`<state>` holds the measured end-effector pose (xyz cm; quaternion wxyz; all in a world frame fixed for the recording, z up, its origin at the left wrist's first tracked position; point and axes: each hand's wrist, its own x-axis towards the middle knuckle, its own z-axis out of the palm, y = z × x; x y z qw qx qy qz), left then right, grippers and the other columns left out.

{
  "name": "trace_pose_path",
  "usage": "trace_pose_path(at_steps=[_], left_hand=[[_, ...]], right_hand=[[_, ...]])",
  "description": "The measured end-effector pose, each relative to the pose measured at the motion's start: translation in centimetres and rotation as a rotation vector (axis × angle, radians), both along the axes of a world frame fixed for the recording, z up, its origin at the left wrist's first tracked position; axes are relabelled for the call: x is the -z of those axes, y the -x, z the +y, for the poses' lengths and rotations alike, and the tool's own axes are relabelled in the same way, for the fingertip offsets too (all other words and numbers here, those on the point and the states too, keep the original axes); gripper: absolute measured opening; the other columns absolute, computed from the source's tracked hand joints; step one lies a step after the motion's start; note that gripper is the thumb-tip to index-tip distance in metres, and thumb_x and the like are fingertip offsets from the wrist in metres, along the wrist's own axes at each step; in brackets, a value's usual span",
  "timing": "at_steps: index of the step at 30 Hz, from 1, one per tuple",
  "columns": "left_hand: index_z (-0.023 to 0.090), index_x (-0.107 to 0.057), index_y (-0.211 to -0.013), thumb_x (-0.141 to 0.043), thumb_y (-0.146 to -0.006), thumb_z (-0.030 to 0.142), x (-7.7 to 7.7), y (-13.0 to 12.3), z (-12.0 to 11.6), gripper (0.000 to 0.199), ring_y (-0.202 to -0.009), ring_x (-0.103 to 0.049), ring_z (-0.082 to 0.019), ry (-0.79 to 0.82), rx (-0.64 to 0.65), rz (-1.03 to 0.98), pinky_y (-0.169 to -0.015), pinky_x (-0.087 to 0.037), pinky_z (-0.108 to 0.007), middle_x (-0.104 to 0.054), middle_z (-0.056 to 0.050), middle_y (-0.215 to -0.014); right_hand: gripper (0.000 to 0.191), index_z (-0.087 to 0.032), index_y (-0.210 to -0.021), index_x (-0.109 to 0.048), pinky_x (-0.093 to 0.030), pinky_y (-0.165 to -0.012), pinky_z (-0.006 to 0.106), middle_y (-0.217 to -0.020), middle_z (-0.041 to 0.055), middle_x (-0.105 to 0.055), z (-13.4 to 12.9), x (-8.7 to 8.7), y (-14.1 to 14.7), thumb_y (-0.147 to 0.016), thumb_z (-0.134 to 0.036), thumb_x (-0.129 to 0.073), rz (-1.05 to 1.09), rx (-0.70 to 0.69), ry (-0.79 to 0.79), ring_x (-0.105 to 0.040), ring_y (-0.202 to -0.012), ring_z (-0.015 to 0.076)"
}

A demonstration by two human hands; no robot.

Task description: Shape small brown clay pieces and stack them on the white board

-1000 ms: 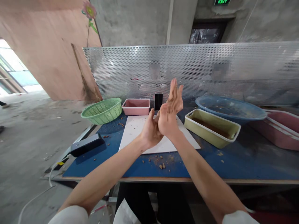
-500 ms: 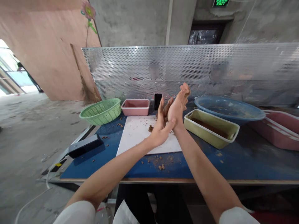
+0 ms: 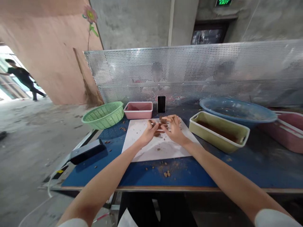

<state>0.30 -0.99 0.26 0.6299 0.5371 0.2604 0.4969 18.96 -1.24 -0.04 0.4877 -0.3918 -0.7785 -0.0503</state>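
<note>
My left hand point(image 3: 148, 131) is over the white board point(image 3: 146, 153), its fingers curled and smudged with brown. From the other side my right hand point(image 3: 175, 129) reaches in, fingers bent toward the left one. A brown lump of clay point(image 3: 159, 133) sits between the two hands, partly hidden by the fingers. More brown material shows at the right fingertips, though its outline is hard to make out. Small brown crumbs are scattered across the board.
Behind the board stand a phone point(image 3: 161, 104), a pink bin point(image 3: 138, 114) and a green basket point(image 3: 104, 121). To the right are an olive bin point(image 3: 213, 140) with brown liquid and a blue basin point(image 3: 258, 118). A dark box point(image 3: 87, 152) lies left. A person point(image 3: 22, 77) walks far left.
My hands were raised and pressed together, right palm high. They have come down onto the board around the clay. A person has come into view at the far left.
</note>
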Motion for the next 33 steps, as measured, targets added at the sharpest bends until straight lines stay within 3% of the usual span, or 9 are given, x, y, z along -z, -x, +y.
trace_pose_path(at_steps=[4, 9, 13, 19, 24, 33], left_hand=[[0.017, -0.052, -0.1, -0.09, -0.079, 0.055, 0.2, 0.7, -0.2, 0.057, -0.097, -0.075, -0.021, 0.047, 0.059, 0.013, -0.087, -0.057, -0.036, -0.077, -0.01, -0.106], [0.01, -0.074, -0.101, -0.094, -0.079, 0.04, -0.4, 1.3, -0.5, 0.042, -0.097, -0.074, -0.021, 0.104, 0.128, -0.008, -0.091, -0.055, -0.034, -0.078, -0.013, -0.104], [0.011, -0.081, -0.102, -0.096, -0.076, 0.035, -0.1, 1.6, 0.0, 0.038, -0.092, -0.073, -0.018, 0.16, 0.146, -0.041, -0.092, -0.055, -0.032, -0.079, -0.012, -0.103], [0.016, -0.078, -0.123, -0.094, -0.078, 0.032, 0.8, 1.2, 0.2, 0.05, -0.1, -0.074, -0.02, 0.157, 0.113, -0.087, -0.096, -0.056, -0.034, -0.079, -0.014, -0.116], [0.023, -0.068, -0.139, -0.096, -0.076, 0.024, 0.7, 1.3, 0.2, 0.07, -0.097, -0.076, -0.019, 0.191, 0.096, -0.128, -0.093, -0.056, -0.034, -0.08, -0.009, -0.108], [0.019, -0.071, -0.136, -0.091, -0.083, 0.028, 0.2, 1.3, -0.1, 0.058, -0.104, -0.076, -0.021, 0.199, 0.211, -0.152, -0.093, -0.056, -0.032, -0.08, -0.012, -0.113]], right_hand=[[0.043, -0.032, -0.143, -0.059, -0.044, -0.107, 0.05, -0.122, 0.0102, -0.058, -0.8, 1.1, -0.1, -0.105, -0.051, -0.061, -0.204, -0.048, 0.01, -0.053, -0.116, 0.0305], [0.034, -0.031, -0.139, -0.064, -0.048, -0.1, 0.047, -0.115, 0.0091, -0.058, -1.1, 1.0, 0.3, -0.107, -0.042, -0.061, -0.181, -0.055, 0.009, -0.053, -0.108, 0.0284], [0.033, -0.031, -0.138, -0.065, -0.048, -0.1, 0.046, -0.112, 0.0085, -0.059, -0.8, 1.0, 0.3, -0.106, -0.038, -0.063, -0.164, -0.065, 0.002, -0.054, -0.108, 0.0281], [0.029, -0.032, -0.132, -0.07, -0.048, -0.098, 0.046, -0.11, 0.0076, -0.061, -0.7, 0.8, -0.3, -0.105, -0.038, -0.066, -0.171, -0.052, 0.013, -0.056, -0.104, 0.027], [0.027, -0.032, -0.131, -0.072, -0.047, -0.1, 0.047, -0.107, 0.0066, -0.063, -0.7, 0.6, -0.6, -0.105, -0.036, -0.066, -0.15, -0.12, 0.023, -0.058, -0.104, 0.0263], [0.019, -0.034, -0.117, -0.077, -0.052, -0.092, 0.046, -0.096, 0.0043, -0.065, -0.7, 1.0, -0.2, -0.103, -0.042, -0.069, -0.003, -0.161, -0.038, -0.061, -0.096, 0.0247]])
